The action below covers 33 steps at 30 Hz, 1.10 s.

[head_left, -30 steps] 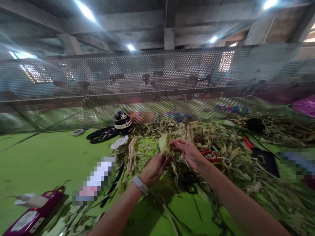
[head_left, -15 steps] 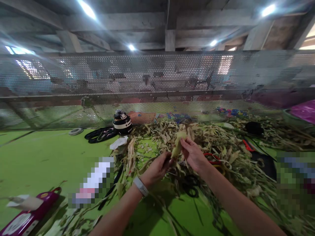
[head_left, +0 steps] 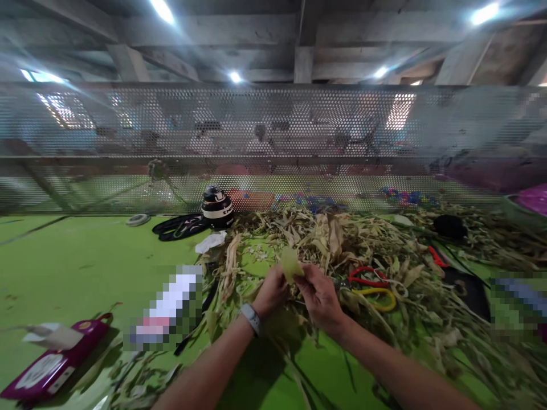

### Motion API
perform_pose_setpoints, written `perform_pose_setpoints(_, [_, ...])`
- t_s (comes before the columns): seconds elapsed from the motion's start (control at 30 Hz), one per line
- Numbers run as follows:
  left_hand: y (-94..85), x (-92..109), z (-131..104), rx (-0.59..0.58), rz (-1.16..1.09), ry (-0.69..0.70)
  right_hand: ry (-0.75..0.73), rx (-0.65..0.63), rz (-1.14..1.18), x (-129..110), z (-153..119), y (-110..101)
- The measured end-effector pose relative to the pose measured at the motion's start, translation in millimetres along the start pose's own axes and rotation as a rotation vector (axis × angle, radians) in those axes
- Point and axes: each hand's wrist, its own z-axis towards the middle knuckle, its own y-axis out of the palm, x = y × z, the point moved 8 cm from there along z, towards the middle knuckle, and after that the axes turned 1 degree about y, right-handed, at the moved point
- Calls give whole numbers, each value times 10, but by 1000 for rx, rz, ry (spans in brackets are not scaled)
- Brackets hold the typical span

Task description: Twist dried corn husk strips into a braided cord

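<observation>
A pale green corn husk [head_left: 291, 264] stands up between my two hands over the green tabletop. My left hand [head_left: 272, 291], with a white band at the wrist, is closed on its left side. My right hand [head_left: 321, 296] pinches its lower right edge between thumb and fingers. Most of the left fingertips are hidden behind the husk. Right of my right hand, scissors with red handles [head_left: 368, 277] and a yellow-handled tool [head_left: 380, 299] lie half buried in a pile of dry husks [head_left: 337, 236].
A black bottle [head_left: 217, 206] and a coiled black strap [head_left: 179, 226] stand near the perforated metal screen [head_left: 239, 131]. At lower left lies a purple case [head_left: 55, 359]. A black tool with a red part [head_left: 439, 257] is at right. People are faintly visible behind the screen.
Both hands have come lower and closer together, and the husk has moved left with them. The view has shifted slightly, and the red and yellow handles now show more fully.
</observation>
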Motion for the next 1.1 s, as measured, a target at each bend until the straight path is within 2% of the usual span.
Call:
perform_pose_setpoints(0.07, [13, -8, -7, 14, -16, -8, -56, -8, -46, -24, -21, 2])
perform_pose_setpoints(0.13, [2, -26, -11, 45, -24, -19, -46, 18, -56, -11, -4, -45])
perform_pose_setpoints(0.3, [-119, -133, -50, 180, -85, -124, 31, 236, -49, 64, 117, -350])
perform_pose_setpoints(0.43, [-140, -122, -83, 170, -124, -164, 136, 337, 19, 230, 186, -517])
perform_pose_setpoints(0.57, [-173, -3, -94, 158, -136, -151, 167, 349, 187, 340, 219, -538])
perform_pose_setpoints(0.73, [-136, 132, -73, 112, -72, -121, 164, 267, 213, 356, 248, -473])
perform_pose_setpoints(0.9, [-128, 227, -77, 181, -105, -32, 138, 258, 186, 343, 227, -446])
perform_pose_setpoints(1.1, [-185, 327, -122, 251, -128, 53, -4, 239, 119, 143, 219, -425])
